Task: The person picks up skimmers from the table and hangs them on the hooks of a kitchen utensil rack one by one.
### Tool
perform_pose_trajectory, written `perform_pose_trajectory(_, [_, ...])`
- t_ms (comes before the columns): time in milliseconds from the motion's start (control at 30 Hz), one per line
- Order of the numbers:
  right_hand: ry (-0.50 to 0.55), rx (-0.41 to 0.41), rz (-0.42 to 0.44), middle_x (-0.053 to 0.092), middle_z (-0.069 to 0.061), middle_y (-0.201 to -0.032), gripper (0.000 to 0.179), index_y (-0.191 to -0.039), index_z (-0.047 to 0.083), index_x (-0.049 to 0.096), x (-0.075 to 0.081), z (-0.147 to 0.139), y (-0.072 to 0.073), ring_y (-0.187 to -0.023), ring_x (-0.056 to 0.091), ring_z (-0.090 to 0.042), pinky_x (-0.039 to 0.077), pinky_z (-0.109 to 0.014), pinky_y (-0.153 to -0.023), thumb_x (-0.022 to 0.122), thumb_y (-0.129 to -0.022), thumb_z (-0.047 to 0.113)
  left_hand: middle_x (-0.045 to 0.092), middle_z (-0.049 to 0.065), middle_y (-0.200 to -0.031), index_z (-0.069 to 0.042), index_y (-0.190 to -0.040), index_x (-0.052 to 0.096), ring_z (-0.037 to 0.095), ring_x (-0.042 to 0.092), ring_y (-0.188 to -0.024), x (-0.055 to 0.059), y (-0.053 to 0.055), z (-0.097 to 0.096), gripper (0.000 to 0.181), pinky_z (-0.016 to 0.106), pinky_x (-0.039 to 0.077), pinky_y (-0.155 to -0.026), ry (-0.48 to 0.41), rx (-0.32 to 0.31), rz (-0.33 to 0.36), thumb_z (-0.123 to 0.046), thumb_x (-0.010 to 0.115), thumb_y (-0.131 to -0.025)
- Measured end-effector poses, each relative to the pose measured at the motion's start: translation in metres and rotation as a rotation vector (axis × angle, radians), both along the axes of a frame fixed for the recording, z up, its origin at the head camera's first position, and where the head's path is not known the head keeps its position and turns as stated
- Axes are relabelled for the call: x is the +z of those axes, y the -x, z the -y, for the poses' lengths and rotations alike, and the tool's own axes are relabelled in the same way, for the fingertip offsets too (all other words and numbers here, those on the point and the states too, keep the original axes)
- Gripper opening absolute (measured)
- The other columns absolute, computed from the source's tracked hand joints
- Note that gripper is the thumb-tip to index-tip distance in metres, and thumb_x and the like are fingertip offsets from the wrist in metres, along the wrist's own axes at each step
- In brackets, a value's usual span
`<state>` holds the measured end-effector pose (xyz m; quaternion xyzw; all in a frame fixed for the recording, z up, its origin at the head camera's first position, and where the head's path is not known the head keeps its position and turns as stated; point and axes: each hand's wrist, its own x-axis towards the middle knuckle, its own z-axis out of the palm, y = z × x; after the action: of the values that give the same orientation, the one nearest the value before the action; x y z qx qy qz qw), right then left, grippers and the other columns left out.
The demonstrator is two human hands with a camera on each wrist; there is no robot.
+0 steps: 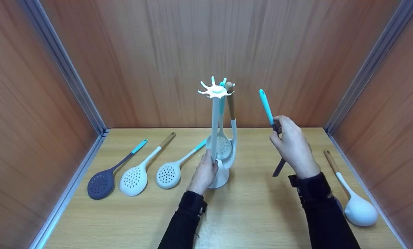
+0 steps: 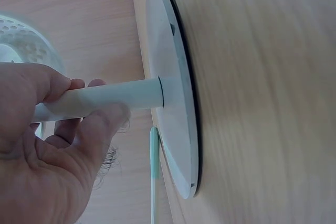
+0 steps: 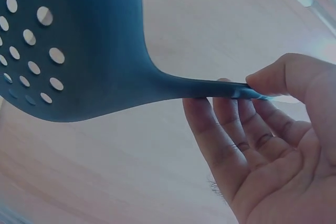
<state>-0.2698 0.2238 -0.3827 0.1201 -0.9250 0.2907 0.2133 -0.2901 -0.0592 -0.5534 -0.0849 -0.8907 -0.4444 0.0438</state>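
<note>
My left hand grips the lower pole of a white utensil stand, fingers and thumb around it just above the round base. On the stand's right side hang a pale skimmer with a turquoise handle and a white utensil with a wooden handle. Right of the stand, my right hand pinches a dark blue skimmer by its neck, thumb on one side and fingers on the other. Its turquoise handle points up, and its perforated head appears nearly edge-on in the head view.
Left on the table lie a dark skimmer, a white skimmer with a wooden handle, and a pale skimmer with a turquoise handle. A white ladle lies at right, beside a dark thing mostly hidden by my sleeve. Wooden panels enclose the table.
</note>
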Motion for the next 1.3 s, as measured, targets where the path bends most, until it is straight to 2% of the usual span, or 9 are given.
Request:
perform_pose_trajectory(133, [0.000,0.013,-0.046,0.077,-0.025,-0.126,0.041,-0.149,-0.007,0.064,0.004,0.004,-0.004,-0.115,0.080,-0.041,0.066,-0.052,-0.083,0.064,-0.108,-0.006,0.061,0.035,-0.163,-0.003,-0.158,0.048,0.054,0.065,-0.153,0.000,0.000,0.001,0.039,0.069,0.060,-0.123,-0.013,-0.004,0.019,-0.003,0.059,-0.120])
perform_pose_trajectory(333, [-0.005,0.027,-0.092,0.077,-0.023,-0.125,0.041,-0.149,-0.007,0.064,0.009,0.009,-0.009,-0.113,0.081,-0.038,0.070,-0.052,-0.082,0.066,-0.108,-0.006,0.065,0.038,-0.153,0.002,-0.151,0.049,0.057,0.070,-0.144,-0.002,0.000,0.002,0.035,0.071,0.065,-0.113,0.024,-0.018,-0.063,0.001,0.060,-0.118])
perform_pose_trajectory(633, [-0.005,0.022,-0.130,0.078,-0.022,-0.126,0.043,-0.151,-0.005,0.065,0.019,0.017,-0.021,-0.111,0.081,-0.036,0.073,-0.053,-0.079,0.068,-0.108,-0.005,0.061,0.032,-0.164,-0.005,-0.157,0.048,0.053,0.064,-0.154,0.000,-0.001,0.001,0.037,0.070,0.061,-0.121,-0.026,-0.009,0.034,-0.005,0.056,-0.121])
perform_pose_trajectory(867, [-0.012,0.031,-0.172,0.078,-0.021,-0.124,0.040,-0.150,-0.005,0.066,0.027,0.025,-0.031,-0.110,0.082,-0.035,0.074,-0.053,-0.079,0.067,-0.110,-0.002,0.063,0.034,-0.160,-0.002,-0.156,0.048,0.053,0.068,-0.150,0.000,-0.001,0.001,0.038,0.067,0.064,-0.118,0.001,-0.011,-0.011,-0.002,0.059,-0.120])
perform_pose_trajectory(1100, [-0.016,0.047,-0.211,0.077,-0.020,-0.123,0.037,-0.147,-0.005,0.067,0.032,0.032,-0.035,-0.111,0.082,-0.034,0.076,-0.053,-0.082,0.067,-0.110,-0.003,0.061,0.033,-0.164,-0.005,-0.157,0.049,0.051,0.065,-0.154,0.000,0.000,0.000,0.037,0.066,0.062,-0.121,-0.007,0.004,0.038,-0.004,0.058,-0.120])
perform_pose_trajectory(1300, [-0.023,0.065,-0.242,0.077,-0.019,-0.123,0.036,-0.146,-0.003,0.068,0.033,0.038,-0.039,-0.112,0.083,-0.032,0.076,-0.049,-0.086,0.069,-0.110,-0.002,0.062,0.036,-0.160,0.000,-0.157,0.047,0.052,0.069,-0.149,0.000,0.000,-0.001,0.040,0.064,0.065,-0.116,0.001,-0.012,0.002,-0.001,0.058,-0.119])
